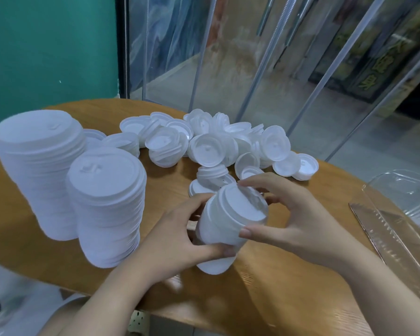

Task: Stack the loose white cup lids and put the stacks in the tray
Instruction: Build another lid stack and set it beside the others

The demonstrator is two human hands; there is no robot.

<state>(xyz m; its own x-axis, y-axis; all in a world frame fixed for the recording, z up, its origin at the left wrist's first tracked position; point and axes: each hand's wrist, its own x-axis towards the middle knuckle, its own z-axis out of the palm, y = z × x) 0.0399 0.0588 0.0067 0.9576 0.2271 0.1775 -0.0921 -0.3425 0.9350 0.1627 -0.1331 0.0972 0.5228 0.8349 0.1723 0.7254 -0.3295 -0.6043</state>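
At about nine o'clock on the wooden table [264,282] stand two tall, upright stacks of white lids: the taller stack [38,175] toward the far left edge and the shorter stack [107,207] just beside it, nearer the centre. Across the far side, from eleven to two o'clock, lies the pile of loose lids [216,141], tumbled at mixed angles, some rim up and some on edge. Near the centre, at about six o'clock, both hands grip a short, tilted stack of lids [224,226] held just above the tabletop. The left hand [180,241] curls around its lower part, thumb pressed against the near side. The right hand [298,214] spans the upper end, with the thumb on the near rim and the fingers arched over the far rim, slightly spread. At three o'clock, by the table's right edge, sits the clear plastic tray [403,214], well apart from the held stack.
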